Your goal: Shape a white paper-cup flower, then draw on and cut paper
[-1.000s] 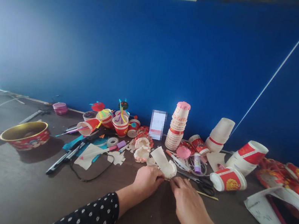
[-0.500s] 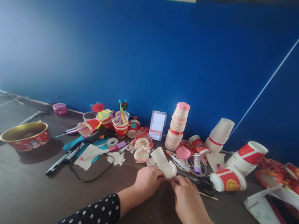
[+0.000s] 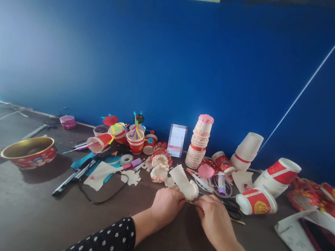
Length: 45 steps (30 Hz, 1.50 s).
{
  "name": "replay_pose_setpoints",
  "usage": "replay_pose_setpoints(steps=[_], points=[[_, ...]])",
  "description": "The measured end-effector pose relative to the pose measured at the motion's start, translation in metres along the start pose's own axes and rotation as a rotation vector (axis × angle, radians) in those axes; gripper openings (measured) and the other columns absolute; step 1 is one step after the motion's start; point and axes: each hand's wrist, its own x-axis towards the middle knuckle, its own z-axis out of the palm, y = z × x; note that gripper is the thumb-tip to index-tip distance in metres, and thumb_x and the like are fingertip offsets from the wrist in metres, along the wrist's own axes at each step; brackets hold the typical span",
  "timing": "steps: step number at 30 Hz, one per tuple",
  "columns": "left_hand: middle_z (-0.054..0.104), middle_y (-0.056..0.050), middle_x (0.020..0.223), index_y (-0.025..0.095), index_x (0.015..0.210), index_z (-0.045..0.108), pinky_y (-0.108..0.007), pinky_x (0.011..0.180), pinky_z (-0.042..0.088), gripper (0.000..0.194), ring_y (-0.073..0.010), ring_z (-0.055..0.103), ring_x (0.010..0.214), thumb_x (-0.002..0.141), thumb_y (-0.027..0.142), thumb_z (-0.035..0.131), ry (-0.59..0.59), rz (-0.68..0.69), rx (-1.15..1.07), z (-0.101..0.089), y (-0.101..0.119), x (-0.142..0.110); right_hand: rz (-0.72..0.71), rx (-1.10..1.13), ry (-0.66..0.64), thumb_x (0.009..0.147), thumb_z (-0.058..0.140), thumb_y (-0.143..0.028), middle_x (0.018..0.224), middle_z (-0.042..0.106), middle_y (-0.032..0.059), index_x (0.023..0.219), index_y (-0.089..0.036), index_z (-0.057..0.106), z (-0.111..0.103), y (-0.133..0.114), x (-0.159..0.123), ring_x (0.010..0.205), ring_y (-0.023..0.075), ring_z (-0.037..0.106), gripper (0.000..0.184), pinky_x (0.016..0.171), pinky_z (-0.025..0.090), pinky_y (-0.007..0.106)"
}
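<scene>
White paper cup [image 3: 183, 182] between left hand [image 3: 167, 206] and right hand [image 3: 211, 217].

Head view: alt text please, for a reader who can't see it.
The left hand and right hand meet at a frilled white paper piece on a cluttered dark table. Craft scraps, a cup stack and a red bowl lie beyond, before a blue wall.

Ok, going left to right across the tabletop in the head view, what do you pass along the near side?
gold-rimmed red bowl → black pens → left hand → right hand → red-and-white paper cup on its side → white printed sheet
</scene>
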Motion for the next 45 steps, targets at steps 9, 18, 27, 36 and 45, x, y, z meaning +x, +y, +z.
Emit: replay_pose_setpoints(steps=[9, 18, 27, 36, 45], points=[[0.059, -0.003, 0.076, 0.017, 0.066, 0.063, -0.025, 0.075, 0.037, 0.017, -0.0155, 0.049, 0.081, 0.077, 0.025, 0.053, 0.169, 0.19, -0.178, 0.008, -0.008, 0.006, 0.036, 0.042, -0.002, 0.084, 0.036, -0.015, 0.082, 0.061, 0.0042, 0.087, -0.02, 0.065, 0.007, 0.002, 0.003, 0.083, 0.016, 0.053, 0.029, 0.074, 0.037, 0.024], [0.062, -0.003, 0.074, 0.016, 0.067, 0.063, -0.025, 0.071, 0.038, 0.014, -0.0149, 0.054, 0.075, 0.076, 0.022, 0.054, 0.17, 0.196, -0.304, 0.016, -0.014, 0.009, 0.039, 0.068, -0.001, 0.084, 0.035, -0.02, 0.079, 0.06, 0.0037, 0.08, -0.02, 0.063, 0.013, 0.007, 0.003, 0.08, 0.0156, 0.054, 0.028, 0.069, 0.037, 0.023], [0.062, -0.003, 0.073, 0.016, 0.065, 0.063, -0.024, 0.068, 0.039, 0.015, -0.0144, 0.054, 0.072, 0.075, 0.02, 0.053, 0.163, 0.218, -0.255, 0.013, -0.011, 0.009, -0.005, 0.073, 0.014, 0.085, 0.035, -0.021, 0.079, 0.06, 0.0037, 0.083, -0.022, 0.063, 0.014, 0.008, 0.003, 0.079, 0.0164, 0.055, 0.027, 0.068, 0.037, 0.023], [0.061, -0.002, 0.07, 0.016, 0.063, 0.062, -0.023, 0.067, 0.038, 0.013, -0.0134, 0.053, 0.07, 0.073, 0.017, 0.054, 0.156, 0.186, -0.234, 0.016, -0.013, 0.01, 0.023, -0.012, -0.02, 0.083, 0.036, -0.018, 0.08, 0.062, 0.0041, 0.079, -0.021, 0.062, 0.01, 0.01, 0.003, 0.078, 0.0157, 0.056, 0.027, 0.066, 0.036, 0.023], [0.059, -0.002, 0.066, 0.015, 0.061, 0.062, -0.022, 0.064, 0.036, 0.013, -0.0125, 0.052, 0.067, 0.071, 0.017, 0.055, 0.172, 0.175, -0.235, 0.017, -0.013, 0.01, 0.04, -0.016, -0.087, 0.078, 0.04, -0.012, 0.077, 0.061, 0.0031, 0.071, -0.02, 0.061, -0.001, 0.028, -0.001, 0.073, 0.0139, 0.057, 0.024, 0.062, 0.035, 0.022]])
